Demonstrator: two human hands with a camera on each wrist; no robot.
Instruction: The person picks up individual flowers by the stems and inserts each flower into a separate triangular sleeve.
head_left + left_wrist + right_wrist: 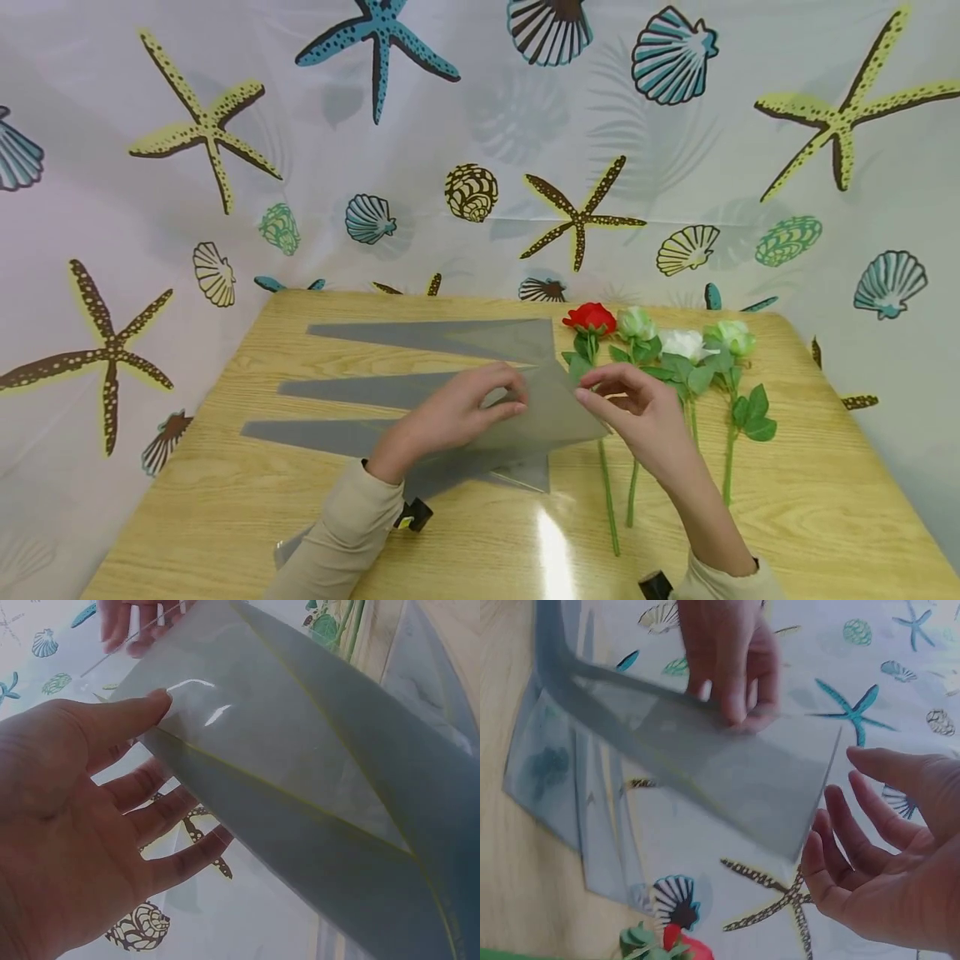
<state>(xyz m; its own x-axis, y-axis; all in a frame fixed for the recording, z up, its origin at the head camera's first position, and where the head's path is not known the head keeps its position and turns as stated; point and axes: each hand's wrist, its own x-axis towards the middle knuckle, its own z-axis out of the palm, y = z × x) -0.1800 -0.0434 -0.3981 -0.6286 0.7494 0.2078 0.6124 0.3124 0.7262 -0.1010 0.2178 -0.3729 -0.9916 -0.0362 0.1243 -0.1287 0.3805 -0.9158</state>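
A translucent grey flower sleeve [551, 408] is raised over the table, its wide end toward the right. My left hand [465, 408] pinches it by one long edge; in the left wrist view the thumb of the left hand [82, 802] lies on the film, with the fingers behind and spread. Beside the wide end is my right hand [641, 408], thumb and fingers loosely bent. In the right wrist view, the fingertips of the right hand [892, 847] are right at the rim of the sleeve [735, 780], with nothing gripped between them.
Several more grey sleeves [435, 335] lie flat on the wooden table [195, 492], left of centre. At the right lie artificial roses: a red rose [590, 318], a white rose [684, 343] and pale green ones [733, 336]. A shell-and-starfish cloth [450, 125] hangs behind.
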